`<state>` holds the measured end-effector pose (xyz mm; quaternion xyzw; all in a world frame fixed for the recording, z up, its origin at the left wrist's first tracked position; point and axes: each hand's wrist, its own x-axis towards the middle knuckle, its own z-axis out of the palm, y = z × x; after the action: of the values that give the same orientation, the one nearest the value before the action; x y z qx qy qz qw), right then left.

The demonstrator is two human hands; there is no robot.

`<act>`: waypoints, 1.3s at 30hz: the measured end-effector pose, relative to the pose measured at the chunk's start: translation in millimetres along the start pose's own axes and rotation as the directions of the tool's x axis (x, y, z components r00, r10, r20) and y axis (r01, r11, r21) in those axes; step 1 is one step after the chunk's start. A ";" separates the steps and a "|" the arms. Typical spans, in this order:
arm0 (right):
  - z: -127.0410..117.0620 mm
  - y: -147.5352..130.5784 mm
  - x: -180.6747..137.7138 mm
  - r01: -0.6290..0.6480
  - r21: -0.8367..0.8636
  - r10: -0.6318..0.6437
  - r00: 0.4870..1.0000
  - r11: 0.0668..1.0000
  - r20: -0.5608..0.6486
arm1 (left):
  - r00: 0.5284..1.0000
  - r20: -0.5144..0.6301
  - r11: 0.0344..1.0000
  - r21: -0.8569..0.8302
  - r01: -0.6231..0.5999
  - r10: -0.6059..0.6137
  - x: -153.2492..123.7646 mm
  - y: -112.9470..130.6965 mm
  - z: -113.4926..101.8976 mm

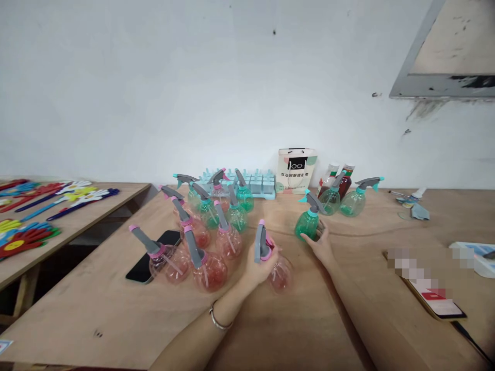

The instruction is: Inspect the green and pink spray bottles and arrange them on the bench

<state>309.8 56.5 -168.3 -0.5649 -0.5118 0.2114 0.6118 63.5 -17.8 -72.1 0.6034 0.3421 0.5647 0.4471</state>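
Note:
My left hand (263, 265) is closed around the neck of a pink spray bottle (281, 278) with a grey and pink trigger head, at the middle of the table. To its right, my right hand (320, 241) curves round the lower side of a green spray bottle (307, 225), thumb at the front and the other fingers partly hidden behind it. Several pink spray bottles (211, 272) and green spray bottles (245, 198) are grouped left of my left hand. Two more green spray bottles, one at the far right (352, 202), stand behind my right hand.
A dark phone (145, 265) lies under the left bottles; another phone (429, 288) lies at right. Against the wall stand a light-blue mould tray (263, 186), a paper bag (297, 172) and sauce bottles (347, 180). Colourful hand-shaped items (23, 242) cover a separate table at left.

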 end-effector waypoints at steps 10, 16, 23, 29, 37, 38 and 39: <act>-0.3 -1.0 -1.0 -0.010 0.002 0.010 1.000 1.000 0.027 | 0.880 0.468 0.853 -0.423 0.306 -0.084 -1.0 20.5 -13.4; -0.8 -1.6 -1.1 -0.021 -0.013 0.022 1.000 1.000 0.018 | 0.889 0.426 0.852 -0.392 0.348 -0.167 -4.6 21.3 -14.2; -1.2 -7.1 -1.4 -0.045 0.011 0.045 0.999 0.999 0.031 | 0.852 0.516 0.820 -0.447 0.357 -0.090 -0.1 19.9 -14.8; -1.6 -9.3 -1.5 -0.044 0.010 0.044 0.999 0.999 0.028 | 0.845 0.528 0.777 -0.494 0.390 -0.088 -5.2 12.2 -13.3; -1.7 -4.0 -3.0 -0.024 0.001 0.024 0.998 1.000 0.052 | 0.795 0.604 0.784 -0.464 0.411 -0.059 1.0 8.9 -11.5; -1.9 -3.4 -3.1 -0.020 0.000 0.020 0.998 1.000 0.054 | 0.799 0.598 0.780 -0.473 0.409 -0.056 0.9 8.3 -11.8; -2.0 -3.0 -3.1 -0.018 -0.005 0.018 0.998 1.000 0.058 | 0.806 0.590 0.778 -0.481 0.405 -0.055 0.3 7.9 -12.0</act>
<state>309.4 52.1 -166.5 -0.5645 -0.5246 0.2319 0.5935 50.9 -18.6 -65.1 0.5214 0.0838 0.3842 0.7573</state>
